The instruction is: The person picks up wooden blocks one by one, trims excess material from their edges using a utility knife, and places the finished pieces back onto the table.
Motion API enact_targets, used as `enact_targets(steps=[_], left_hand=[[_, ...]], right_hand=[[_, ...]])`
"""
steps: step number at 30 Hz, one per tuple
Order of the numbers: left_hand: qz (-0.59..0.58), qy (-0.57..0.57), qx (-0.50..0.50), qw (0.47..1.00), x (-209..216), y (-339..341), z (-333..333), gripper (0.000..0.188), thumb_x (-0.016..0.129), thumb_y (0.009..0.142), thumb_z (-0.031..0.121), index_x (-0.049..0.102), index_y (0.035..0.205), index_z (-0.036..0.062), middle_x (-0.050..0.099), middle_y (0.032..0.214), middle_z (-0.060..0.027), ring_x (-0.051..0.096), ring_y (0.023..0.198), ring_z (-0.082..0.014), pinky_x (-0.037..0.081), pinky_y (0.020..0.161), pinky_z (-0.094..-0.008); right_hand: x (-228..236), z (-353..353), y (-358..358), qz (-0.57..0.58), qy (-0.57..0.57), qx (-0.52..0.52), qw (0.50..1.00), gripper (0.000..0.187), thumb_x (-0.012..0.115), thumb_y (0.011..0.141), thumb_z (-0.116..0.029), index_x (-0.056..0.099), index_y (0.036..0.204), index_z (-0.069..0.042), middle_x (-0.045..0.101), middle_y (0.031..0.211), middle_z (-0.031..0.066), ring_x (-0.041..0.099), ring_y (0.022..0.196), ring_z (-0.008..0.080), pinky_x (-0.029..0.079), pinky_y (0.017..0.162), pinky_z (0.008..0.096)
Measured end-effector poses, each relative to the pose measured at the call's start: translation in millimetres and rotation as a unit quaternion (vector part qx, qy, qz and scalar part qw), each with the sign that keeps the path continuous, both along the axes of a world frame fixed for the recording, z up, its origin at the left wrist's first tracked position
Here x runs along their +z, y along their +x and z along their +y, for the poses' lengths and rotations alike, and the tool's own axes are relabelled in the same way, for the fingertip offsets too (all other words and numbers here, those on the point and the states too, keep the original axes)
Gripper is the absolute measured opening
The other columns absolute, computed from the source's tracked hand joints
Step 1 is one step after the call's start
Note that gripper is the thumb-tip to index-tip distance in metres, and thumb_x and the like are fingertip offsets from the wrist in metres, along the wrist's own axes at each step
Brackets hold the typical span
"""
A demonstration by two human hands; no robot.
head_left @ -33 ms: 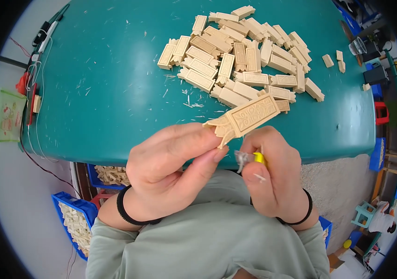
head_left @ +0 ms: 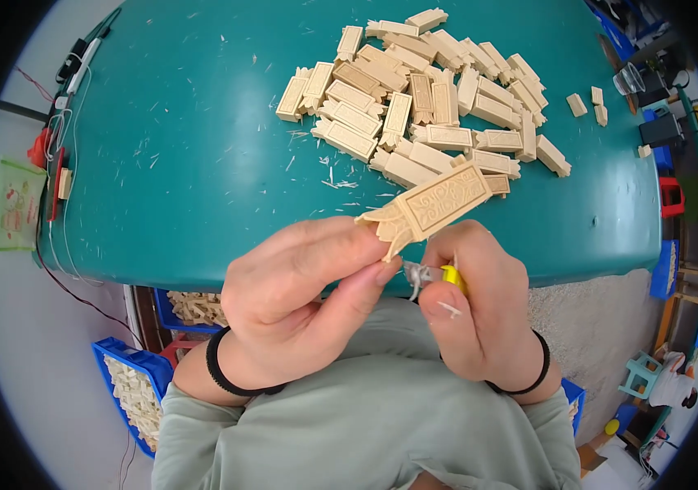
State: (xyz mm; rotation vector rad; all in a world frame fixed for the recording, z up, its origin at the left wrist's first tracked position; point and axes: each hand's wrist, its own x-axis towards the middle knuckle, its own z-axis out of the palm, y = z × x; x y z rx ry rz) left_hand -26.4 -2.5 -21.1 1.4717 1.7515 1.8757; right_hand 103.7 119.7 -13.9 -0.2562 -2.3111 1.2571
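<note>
My left hand (head_left: pixel 304 298) pinches a carved, cream-coloured block (head_left: pixel 447 200) by its flared, petal-like end. The block is tilted, its plain end pointing up to the right, and a scroll pattern shows on its framed face. Below it my right hand (head_left: pixel 479 306) is closed around a yellow-handled knife (head_left: pixel 452 279). The knife's short blade, with pale curls of shaving on it, lies close to the flared end; whether it touches is hard to see. A pale shaving sticks to my right thumb.
A heap of similar carved blocks (head_left: pixel 398 118) covers the far middle of the green table (head_left: pixel 177 188), with shavings scattered about. Several small blocks (head_left: pixel 577 105) lie at the right. Blue crates (head_left: pixel 132 355) of pale pieces stand below the table's left side. A power strip (head_left: pixel 79 69) borders the left edge.
The knife and my right thumb have shifted slightly left and the blade now sits nearer the block's flared end. My left hand and the block have hardly moved.
</note>
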Motion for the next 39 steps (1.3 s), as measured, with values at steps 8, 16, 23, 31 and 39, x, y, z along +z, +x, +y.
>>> enact_targets(steps=[8, 16, 23, 31, 39], left_hand=[[0.043, 0.029, 0.020, 0.998, -2.4, 1.1, 1.4, 0.029, 0.066, 0.067, -0.012, 0.061, 0.094, -0.0033, 0.064, 0.084, -0.0163, 0.064, 0.070, -0.0211, 0.051, 0.057, -0.0258], [0.092, 0.012, 0.050, 0.994, -3.9, 1.7, 1.0, 0.030, 0.068, 0.066, -0.011, 0.062, 0.095, -0.0031, 0.064, 0.084, -0.0164, 0.064, 0.070, -0.0215, 0.052, 0.058, -0.0260], [0.111, 0.003, 0.061, 0.992, -4.2, 1.6, 1.1, 0.032, 0.068, 0.065, -0.011, 0.061, 0.095, -0.0020, 0.064, 0.085, -0.0167, 0.064, 0.071, -0.0222, 0.052, 0.059, -0.0263], [0.133, 0.009, 0.084, 0.988, -1.2, 3.7, 2.7, 0.033, 0.067, 0.064, -0.013, 0.061, 0.096, -0.0036, 0.064, 0.086, -0.0174, 0.064, 0.072, -0.0233, 0.052, 0.060, -0.0267], [0.131, 0.012, 0.098, 0.986, -4.5, 5.1, 1.7, 0.030, 0.066, 0.065, -0.013, 0.060, 0.094, -0.0054, 0.063, 0.085, -0.0187, 0.064, 0.070, -0.0246, 0.053, 0.060, -0.0274]], right_hand=[[1.1, -1.5, -3.6, -0.016, 0.027, -0.006, 0.999, 0.028, 0.061, 0.081, -0.027, 0.048, 0.079, -0.002, 0.047, 0.066, 0.0103, 0.048, 0.054, 0.0243, 0.037, 0.043, 0.0314], [-2.8, -1.0, -5.7, -0.011, 0.027, -0.005, 1.000, 0.029, 0.062, 0.081, -0.027, 0.047, 0.077, -0.002, 0.047, 0.066, 0.0102, 0.048, 0.053, 0.0247, 0.037, 0.043, 0.0316], [-2.8, -0.6, -7.1, -0.021, 0.038, -0.013, 0.999, 0.030, 0.063, 0.080, -0.027, 0.047, 0.076, -0.002, 0.047, 0.065, 0.0096, 0.047, 0.052, 0.0244, 0.037, 0.043, 0.0317], [-9.5, -1.7, -11.3, 0.015, 0.086, -0.044, 0.995, 0.032, 0.064, 0.079, -0.030, 0.047, 0.074, -0.003, 0.045, 0.064, 0.0085, 0.045, 0.050, 0.0230, 0.035, 0.040, 0.0306], [-12.8, -2.3, -13.3, 0.013, 0.122, -0.070, 0.990, 0.035, 0.063, 0.080, -0.033, 0.047, 0.074, -0.003, 0.044, 0.063, 0.0079, 0.045, 0.050, 0.0225, 0.035, 0.039, 0.0302]])
